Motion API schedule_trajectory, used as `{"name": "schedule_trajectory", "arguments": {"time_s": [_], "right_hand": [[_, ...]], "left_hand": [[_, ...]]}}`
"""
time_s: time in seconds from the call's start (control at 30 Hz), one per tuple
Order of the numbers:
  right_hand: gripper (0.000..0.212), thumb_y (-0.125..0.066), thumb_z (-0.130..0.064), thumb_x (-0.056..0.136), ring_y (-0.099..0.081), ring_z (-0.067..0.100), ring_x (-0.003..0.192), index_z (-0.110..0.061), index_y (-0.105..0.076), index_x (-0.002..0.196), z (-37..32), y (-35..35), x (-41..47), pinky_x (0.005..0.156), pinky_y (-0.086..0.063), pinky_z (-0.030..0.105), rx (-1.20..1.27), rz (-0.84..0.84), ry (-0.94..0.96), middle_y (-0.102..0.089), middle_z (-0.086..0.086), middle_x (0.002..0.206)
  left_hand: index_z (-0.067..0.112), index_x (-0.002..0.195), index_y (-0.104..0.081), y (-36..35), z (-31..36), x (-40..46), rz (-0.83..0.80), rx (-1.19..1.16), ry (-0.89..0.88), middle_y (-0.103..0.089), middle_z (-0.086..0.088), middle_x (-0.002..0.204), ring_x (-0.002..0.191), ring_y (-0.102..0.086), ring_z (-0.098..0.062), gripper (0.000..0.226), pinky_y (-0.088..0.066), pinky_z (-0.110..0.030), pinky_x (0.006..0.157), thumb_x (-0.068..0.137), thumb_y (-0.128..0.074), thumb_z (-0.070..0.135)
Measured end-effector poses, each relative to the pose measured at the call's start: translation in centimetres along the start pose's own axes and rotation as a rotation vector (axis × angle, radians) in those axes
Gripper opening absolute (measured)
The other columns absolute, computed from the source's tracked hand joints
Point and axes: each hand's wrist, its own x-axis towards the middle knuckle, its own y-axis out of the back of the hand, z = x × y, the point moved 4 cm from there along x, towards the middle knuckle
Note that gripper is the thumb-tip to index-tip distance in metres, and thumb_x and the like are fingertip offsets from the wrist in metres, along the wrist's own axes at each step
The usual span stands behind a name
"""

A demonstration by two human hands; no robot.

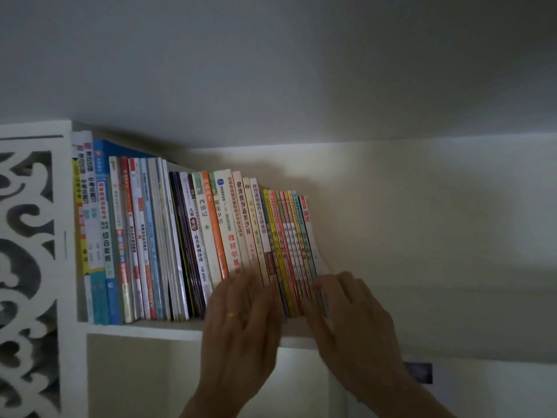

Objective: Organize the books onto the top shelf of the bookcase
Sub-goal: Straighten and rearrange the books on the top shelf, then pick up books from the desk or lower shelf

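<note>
Books [193,236]: a row standing on the top shelf [144,329], centre-left of frame.
Readable spines: 西游记, 朝花夕拾, 健康瘦身蔬果沙拉, 教育学基础.
Left hand [241,333]: grip spread, fingers flat against lower spines; gold ring [232,314].
Right hand [346,321]: grip spread, fingers pressing the thin colourful books [289,245] at the row's right end.

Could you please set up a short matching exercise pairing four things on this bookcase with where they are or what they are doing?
Things:
1. blue book
2. orange book
3. left hand
4. right hand

Places or states:
A. fingers flat on the spines in the middle of the row
B. near the left end of the shelf, among the tallest books
C. at the right end of the row, against the last thin books
D. mid-row, leaning left

Pairs: 1-B, 2-D, 3-A, 4-C
</note>
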Motion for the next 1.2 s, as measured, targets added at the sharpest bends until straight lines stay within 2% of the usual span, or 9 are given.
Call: {"name": "schedule_trajectory", "arguments": {"time_s": [0.1, 0.27, 0.4, 0.5, 0.63, 0.77, 0.93, 1.07, 1.2], "right_hand": [[0.029, -0.038, -0.041, 0.102, -0.051, 0.02, 0.075, -0.023, -0.059, 0.093, -0.8, -1.9, -1.5, 0.063, -0.047, 0.034, -0.2, -0.073, 0.08, -0.06, 0.001, 0.091], [0.024, -0.043, -0.034, 0.1, -0.047, 0.021, 0.072, -0.02, -0.06, 0.09, -0.9, -2.2, -1.6, 0.062, -0.042, 0.035, -0.23, -0.024, 0.001, -0.058, 0.001, 0.086], [0.02, -0.053, -0.03, 0.098, -0.053, 0.03, 0.076, -0.016, -0.065, 0.089, -2.1, -0.6, -3.3, 0.069, -0.04, 0.039, -0.122, 0.119, -0.091, -0.058, 0.005, 0.082], [0.025, -0.061, -0.033, 0.098, -0.061, 0.034, 0.108, -0.012, -0.071, 0.107, -3.4, -0.6, -7.2, 0.098, -0.044, 0.04, -0.041, 0.138, -0.15, -0.068, 0.011, 0.112], [0.021, -0.068, -0.023, 0.096, -0.053, 0.033, 0.13, -0.01, -0.072, 0.112, -8.2, -2.3, -13.6, 0.106, -0.045, 0.034, 0.092, 0.149, -0.124, -0.061, 0.012, 0.136], [0.027, -0.065, -0.032, 0.096, -0.058, 0.023, 0.112, -0.015, -0.067, 0.117, -12.5, -9.8, -20.5, 0.087, -0.055, 0.035, 0.256, -0.349, -0.336, -0.065, 0.004, 0.119], [0.052, -0.045, -0.048, 0.103, -0.054, 0.036, 0.113, -0.005, -0.046, 0.133, -13.4, -18.9, -23.6, 0.098, -0.045, 0.043, 0.214, -0.957, -0.805, -0.06, 0.015, 0.122], [0.037, -0.058, -0.043, 0.096, -0.06, 0.032, 0.103, -0.011, -0.05, 0.112, -13.7, -22.2, -23.1, 0.094, -0.05, 0.045, 0.328, -0.856, -1.001, -0.063, 0.012, 0.115], [0.056, -0.07, -0.043, 0.09, -0.06, 0.031, 0.112, -0.006, -0.052, 0.129, -12.6, -22.6, -23.6, 0.088, -0.049, 0.033, 0.39, -0.797, -1.174, -0.058, 0.006, 0.117]], "left_hand": [[0.012, 0.091, -0.069, 0.2, -2.2, -2.5, 0.028, -0.058, 0.081, -0.059, -0.007, 0.102, 0.091, -0.056, -0.026, 0.037, -0.044, -0.037, 0.079, 0.103, -0.045, 0.039], [0.011, 0.083, -0.069, 1.1, -1.8, -3.3, 0.064, -0.124, 0.073, -0.061, -0.003, 0.088, 0.083, -0.055, -0.025, 0.028, -0.042, -0.033, 0.079, 0.099, -0.055, 0.029], [0.005, 0.119, -0.071, 3.3, -1.4, -4.8, -0.003, -0.216, 0.06, -0.067, -0.011, 0.12, 0.114, -0.06, -0.035, 0.03, -0.047, -0.045, 0.104, 0.103, -0.056, 0.025], [0.004, 0.143, -0.056, 4.9, -2.1, -8.8, -0.136, -0.238, -0.064, -0.047, -0.018, 0.154, 0.148, -0.039, -0.033, 0.044, -0.038, -0.049, 0.118, 0.102, -0.06, 0.018], [0.01, 0.141, -0.06, 4.8, -5.3, -17.6, -0.33, -0.267, -0.045, -0.044, -0.016, 0.158, 0.143, -0.046, -0.029, 0.04, -0.042, -0.045, 0.114, 0.102, -0.059, 0.018], [0.01, 0.134, -0.062, 2.1, -10.8, -27.1, -0.603, -0.159, 0.239, -0.058, -0.016, 0.14, 0.122, -0.057, -0.033, 0.036, -0.051, -0.047, 0.101, 0.107, -0.048, 0.029], [0.006, 0.129, -0.053, -1.6, -14.2, -28.7, -0.949, -0.03, 0.816, -0.066, -0.019, 0.117, 0.107, -0.062, -0.039, 0.042, -0.052, -0.048, 0.094, 0.103, -0.047, 0.039], [0.002, 0.116, -0.06, -4.2, -15.0, -28.4, -1.021, -0.171, 1.214, -0.065, -0.014, 0.112, 0.105, -0.062, -0.036, 0.043, -0.05, -0.038, 0.089, 0.1, -0.052, 0.041], [0.002, 0.107, -0.064, -4.7, -15.5, -28.4, -0.934, -0.39, 1.474, -0.066, -0.013, 0.095, 0.092, -0.065, -0.033, 0.031, -0.046, -0.033, 0.073, 0.093, -0.07, 0.029]]}}
